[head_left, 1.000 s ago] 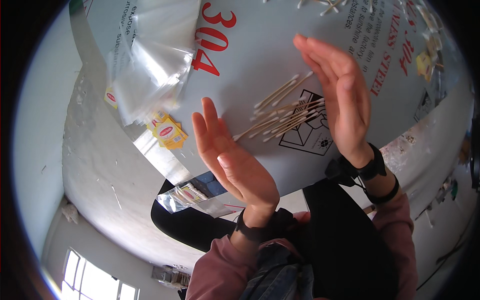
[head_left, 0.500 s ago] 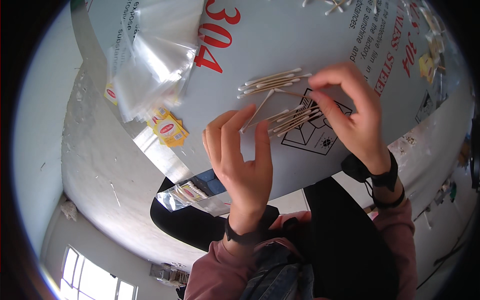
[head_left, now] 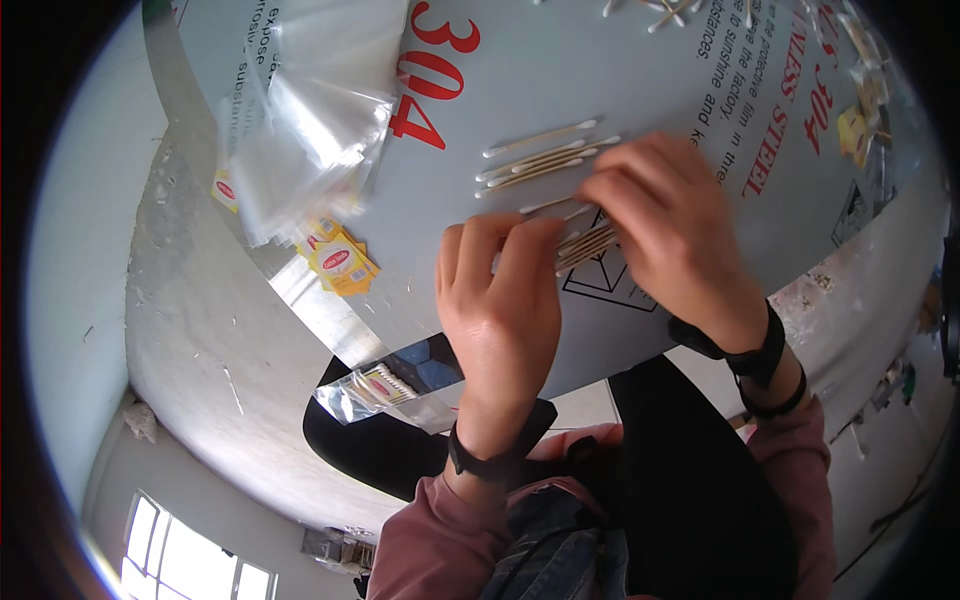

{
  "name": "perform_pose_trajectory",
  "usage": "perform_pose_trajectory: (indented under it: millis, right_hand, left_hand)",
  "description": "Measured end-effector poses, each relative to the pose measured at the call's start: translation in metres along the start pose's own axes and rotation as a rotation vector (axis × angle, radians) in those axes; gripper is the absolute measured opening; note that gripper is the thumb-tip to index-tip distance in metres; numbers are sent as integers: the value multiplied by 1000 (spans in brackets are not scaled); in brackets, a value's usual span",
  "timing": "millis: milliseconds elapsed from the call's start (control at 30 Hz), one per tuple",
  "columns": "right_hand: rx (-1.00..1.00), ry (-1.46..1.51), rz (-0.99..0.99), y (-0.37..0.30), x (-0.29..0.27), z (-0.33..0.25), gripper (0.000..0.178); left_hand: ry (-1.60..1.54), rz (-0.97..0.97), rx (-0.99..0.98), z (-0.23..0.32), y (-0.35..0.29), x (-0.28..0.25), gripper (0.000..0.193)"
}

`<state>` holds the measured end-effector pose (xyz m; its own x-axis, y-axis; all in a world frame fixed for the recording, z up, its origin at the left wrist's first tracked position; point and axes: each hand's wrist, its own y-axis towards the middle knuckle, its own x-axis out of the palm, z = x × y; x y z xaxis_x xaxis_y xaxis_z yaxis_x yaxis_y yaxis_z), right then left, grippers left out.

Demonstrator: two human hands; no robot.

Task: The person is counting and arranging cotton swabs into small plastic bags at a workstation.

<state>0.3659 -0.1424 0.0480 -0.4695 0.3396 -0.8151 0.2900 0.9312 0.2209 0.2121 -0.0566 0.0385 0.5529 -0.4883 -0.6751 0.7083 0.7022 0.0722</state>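
Observation:
Two groups of cotton swabs with thin wooden sticks and white tips are before me on the grey sheet-covered table. The farther group (head_left: 545, 165) lies loose, with one swab (head_left: 540, 139) a little apart from it. Over the left ends of the nearer bundle (head_left: 590, 250) my left hand (head_left: 500, 300) curls its fingers, hiding those tips. My right hand (head_left: 680, 235) closes over the bundle's right ends, slightly blurred. A single swab (head_left: 547, 206) runs from between the hands to the right fingers. Both hands' fingertips are partly hidden.
A stack of clear plastic bags (head_left: 315, 110) lies at the left, beside yellow printed cards (head_left: 342, 265). At the table's near edge is a filled packet of swabs (head_left: 385, 383). More loose swabs (head_left: 670, 12) lie at the far side, and packets (head_left: 870, 70) at the far right.
My right hand has moved left and down onto the nearer bundle. My left fingers have closed in from a spread pose. The slanted swab between the groups no longer shows.

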Motion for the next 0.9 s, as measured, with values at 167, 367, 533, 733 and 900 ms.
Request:
perform_pose_trajectory:
  millis: [167, 367, 533, 733, 900]
  right_hand:
    - [73, 263, -1, 6, -3, 2, 29]
    - [158, 579, 187, 28, 14, 24, 29]
    - [-49, 348, -6, 22, 12, 15, 44]
    - [-16, 328, -64, -12, 7, 10, 49]
    - [51, 474, 47, -17, 9, 5, 45]
  left_hand:
    - [-348, 246, -172, 10, 4, 0, 28]
    - [-753, 356, -205, -6, 30, 13, 55]
    - [-95, 67, 68, -7, 19, 4, 56]
    - [-305, -40, -62, -1, -23, -7, 57]
    - [-784, 296, -263, 13, -41, 12, 64]
